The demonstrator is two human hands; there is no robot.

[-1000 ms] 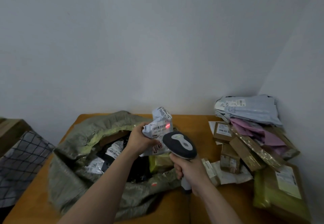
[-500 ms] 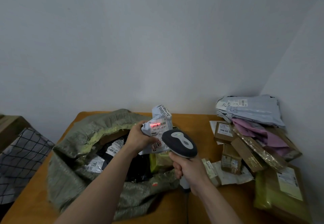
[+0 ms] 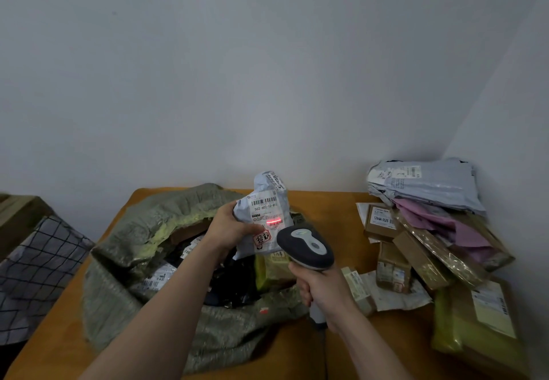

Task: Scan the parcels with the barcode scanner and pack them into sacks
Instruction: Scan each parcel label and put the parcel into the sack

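Note:
My left hand point(image 3: 230, 226) grips a small white poly-bag parcel point(image 3: 266, 207) by its left edge and holds it upright above the open grey-green sack point(image 3: 142, 237). Its label faces me, and a red scan line glows low on the label, under the top barcode. Just below and to the right, my right hand point(image 3: 322, 293) grips the handle of the dark barcode scanner point(image 3: 306, 247), whose head points at the parcel. Inside the sack lie several parcels, black and white bags among them.
A pile of parcels point(image 3: 427, 231) fills the table's right side: grey and pink bags, brown boxes, a yellow-green packet at the front right. The orange table point(image 3: 347, 210) meets the wall behind. A checked cloth point(image 3: 32, 272) lies off the left edge.
The red scan line has dropped from the top barcode to lower on the label. The parcel and both hands have stayed almost where they were.

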